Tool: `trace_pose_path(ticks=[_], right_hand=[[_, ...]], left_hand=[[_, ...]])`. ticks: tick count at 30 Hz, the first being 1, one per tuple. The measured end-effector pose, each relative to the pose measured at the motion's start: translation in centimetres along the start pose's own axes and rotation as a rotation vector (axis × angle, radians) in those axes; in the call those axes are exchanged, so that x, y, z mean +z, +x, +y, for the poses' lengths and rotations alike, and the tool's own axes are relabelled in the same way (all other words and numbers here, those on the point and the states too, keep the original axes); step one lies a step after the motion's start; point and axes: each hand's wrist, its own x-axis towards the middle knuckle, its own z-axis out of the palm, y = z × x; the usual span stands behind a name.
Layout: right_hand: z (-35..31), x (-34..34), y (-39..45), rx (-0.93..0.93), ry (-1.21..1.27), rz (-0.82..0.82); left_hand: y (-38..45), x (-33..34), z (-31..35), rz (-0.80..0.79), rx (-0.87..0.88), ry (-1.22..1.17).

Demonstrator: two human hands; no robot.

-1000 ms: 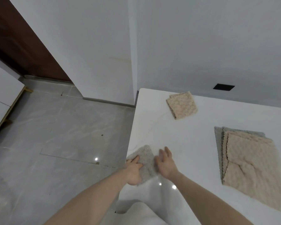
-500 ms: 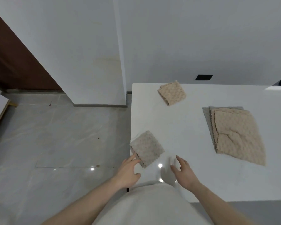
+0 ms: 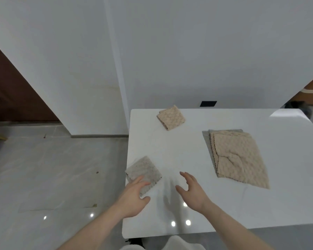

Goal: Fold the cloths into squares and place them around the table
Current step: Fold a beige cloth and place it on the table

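Observation:
A grey cloth (image 3: 144, 171) folded into a small square lies at the left edge of the white table (image 3: 179, 154). My left hand (image 3: 133, 196) hovers over its near corner, fingers spread, holding nothing. My right hand (image 3: 192, 190) is open above the bare tabletop to the right of that cloth. A beige folded square (image 3: 171, 117) sits near the far left corner. A stack of unfolded cloths (image 3: 238, 156), beige on top with grey beneath, lies right of centre.
A white wall stands behind the table with a dark outlet (image 3: 208, 103) low on it. Grey tiled floor (image 3: 52, 168) lies to the left. A brown door (image 3: 9, 92) is at far left.
Both hands have come off the grey folded cloth and pulled back toward me, fingers apart. The view has swung right, showing more of the table.

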Motion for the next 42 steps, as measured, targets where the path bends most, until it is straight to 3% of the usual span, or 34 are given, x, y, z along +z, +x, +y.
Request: trace_pose_path(ticks=[8, 15, 21, 33, 42], right_hand=[[8.8, -9.5, -4.8, -0.039, 0.060, 0.043], [14.2, -13.4, -7.8, -0.010, 0.028, -0.007], [15.3, -14.0, -8.8, 0.009, 0.080, 0.055], [16.8, -17.2, -9.7, -0.001, 0.057, 0.105], [24.0, -24.5, -9.2, -0.083, -0.037, 0.077]], left_hand=[[1.3, 5.7, 10.3, 0.074, -0.023, -0.107], [-0.2, 10.8, 16.1, 0.046, -0.057, -0.119], [-0.8, 12.3, 16.2, -0.046, -0.017, -0.028], [1.2, 13.5, 20.4, -0.034, 0.090, 0.006], [3.2, 18.8, 26.0, -0.018, 0.019, 0.040]])
